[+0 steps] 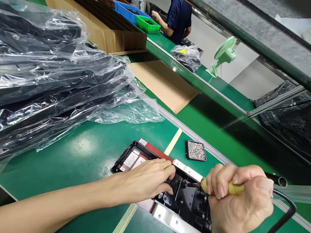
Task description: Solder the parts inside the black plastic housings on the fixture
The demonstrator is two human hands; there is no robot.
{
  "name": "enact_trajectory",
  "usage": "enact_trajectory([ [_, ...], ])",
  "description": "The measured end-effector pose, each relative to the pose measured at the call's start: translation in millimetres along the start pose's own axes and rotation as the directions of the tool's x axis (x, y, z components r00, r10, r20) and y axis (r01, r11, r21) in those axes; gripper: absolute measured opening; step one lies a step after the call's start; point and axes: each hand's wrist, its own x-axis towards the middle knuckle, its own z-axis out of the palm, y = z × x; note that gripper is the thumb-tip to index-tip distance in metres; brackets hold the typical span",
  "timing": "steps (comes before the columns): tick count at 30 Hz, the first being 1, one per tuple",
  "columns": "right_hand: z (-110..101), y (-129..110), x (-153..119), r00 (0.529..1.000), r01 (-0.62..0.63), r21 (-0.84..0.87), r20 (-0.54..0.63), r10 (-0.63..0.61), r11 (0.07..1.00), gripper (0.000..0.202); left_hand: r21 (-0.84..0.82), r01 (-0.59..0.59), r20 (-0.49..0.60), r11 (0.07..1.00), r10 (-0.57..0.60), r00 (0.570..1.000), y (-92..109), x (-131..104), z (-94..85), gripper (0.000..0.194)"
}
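A long black plastic housing (183, 201) lies in a white and red fixture (170, 218) on the green table. My left hand (150, 175) rests across the housing, fingers bent and thumb apart over its inner ribs; nothing shows in its grasp. In my right hand (241, 201) is a yellow-wrapped corded tool (234, 189), held level with its thin tip pointing left at a spot inside the housing. A black cable (278, 224) runs from the tool's rear. Beyond the housing sits a small black tray (196, 151) of tiny metal screws.
Plastic-bagged dark parts (50, 78) cover the left of the table. Behind are a cardboard sheet (164, 84), a cardboard box (127, 42), blue (128, 12) and green bins (147, 25), a green fan (225, 53) and a person (179, 20). A metal beam crosses the upper right.
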Motion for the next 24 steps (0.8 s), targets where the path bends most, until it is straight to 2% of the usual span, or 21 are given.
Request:
enact_trajectory([
  [11, -4, 3, 0, 0.998, 0.059, -0.028, 0.021, -0.058, 0.998, 0.03, 0.087, -0.071, -0.063, 0.994, 0.076, 0.995, -6, -1, 8.4, 0.019],
  [18, -10, 6, 0, 0.996, 0.051, -0.008, 0.066, -0.051, 0.999, 0.027, 0.112, -0.093, -0.073, 0.989, 0.101, 0.992, -8, 1, 11.1, 0.024],
  [24, -4, 5, -2, 0.999, 0.051, -0.046, 0.003, -0.051, 0.998, 0.029, 0.103, -0.098, -0.061, 0.99, 0.105, 0.993, -8, 2, 9.9, 0.024],
])
